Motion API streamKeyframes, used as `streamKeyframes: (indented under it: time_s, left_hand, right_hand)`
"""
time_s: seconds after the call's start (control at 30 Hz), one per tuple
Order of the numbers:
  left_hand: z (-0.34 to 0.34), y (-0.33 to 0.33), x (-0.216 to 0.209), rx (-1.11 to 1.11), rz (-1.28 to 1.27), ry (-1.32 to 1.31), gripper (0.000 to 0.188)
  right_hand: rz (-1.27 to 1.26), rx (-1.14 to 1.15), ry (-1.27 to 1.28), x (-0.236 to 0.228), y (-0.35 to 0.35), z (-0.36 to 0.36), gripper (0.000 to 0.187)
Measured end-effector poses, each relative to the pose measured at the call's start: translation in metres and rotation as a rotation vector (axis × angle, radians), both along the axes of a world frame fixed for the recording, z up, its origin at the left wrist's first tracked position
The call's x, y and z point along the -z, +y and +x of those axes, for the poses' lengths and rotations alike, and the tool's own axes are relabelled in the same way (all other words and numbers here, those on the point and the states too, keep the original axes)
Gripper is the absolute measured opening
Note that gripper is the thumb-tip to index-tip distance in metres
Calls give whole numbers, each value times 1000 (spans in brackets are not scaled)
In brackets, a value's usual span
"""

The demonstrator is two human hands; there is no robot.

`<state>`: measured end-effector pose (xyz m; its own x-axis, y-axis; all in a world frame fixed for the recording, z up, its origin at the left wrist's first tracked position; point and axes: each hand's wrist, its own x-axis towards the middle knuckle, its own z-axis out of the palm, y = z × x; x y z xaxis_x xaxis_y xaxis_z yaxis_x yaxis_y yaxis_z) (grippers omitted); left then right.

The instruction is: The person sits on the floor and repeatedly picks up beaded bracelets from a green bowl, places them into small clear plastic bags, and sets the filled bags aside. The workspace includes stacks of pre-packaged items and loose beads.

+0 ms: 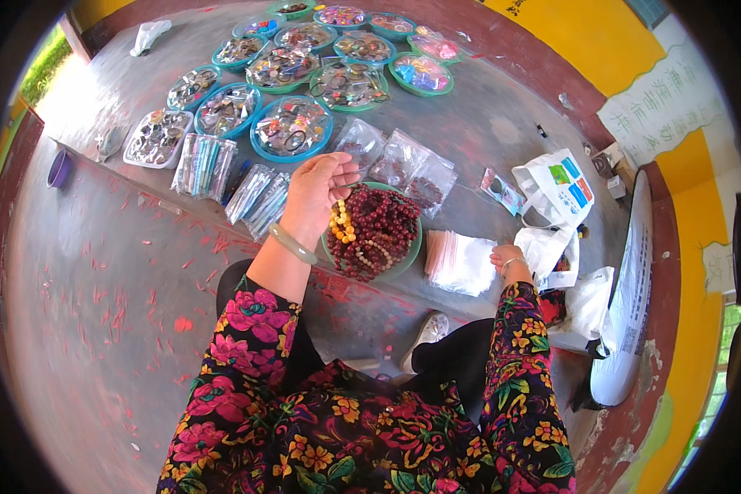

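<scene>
My left hand (325, 185), with a pale bangle at its wrist, is raised over the near edge of a green bowl (409, 262). Its fingers are pinched together; what they hold, if anything, is too small to make out. Dark red bead strings (383, 218) fill the bowl, and a string of yellow beads (342, 222) shows just below the hand. At the right, my right hand (510, 258) is closed at the edge of a stack of clear plastic bags (461, 262). Its fingertips touch that edge, but their grip is hidden.
Beyond the bowl lie clear bags of dark beads (412, 169) and bundles of packaged pens (206, 165). Several basins of packaged small goods (291, 128) stand farther off. White carrier bags (556, 189) and a long silvery roll (630, 305) are at the right. A step edge (132, 183) crosses the left floor.
</scene>
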<state>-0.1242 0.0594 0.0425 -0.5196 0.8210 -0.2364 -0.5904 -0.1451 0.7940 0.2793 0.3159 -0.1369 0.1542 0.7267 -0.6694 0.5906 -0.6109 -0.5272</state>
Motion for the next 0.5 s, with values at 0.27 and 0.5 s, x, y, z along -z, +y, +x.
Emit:
streamKeyframes:
  time_s: [0.27,0.5]
  left_hand:
    - [9,6,0,35,3,26,23]
    - [11,7,3,51,-26,11,23]
  right_hand:
    - [295,-905,-628,47,-42,-45,50]
    - [389,-585,-649,77,-92,-63,43]
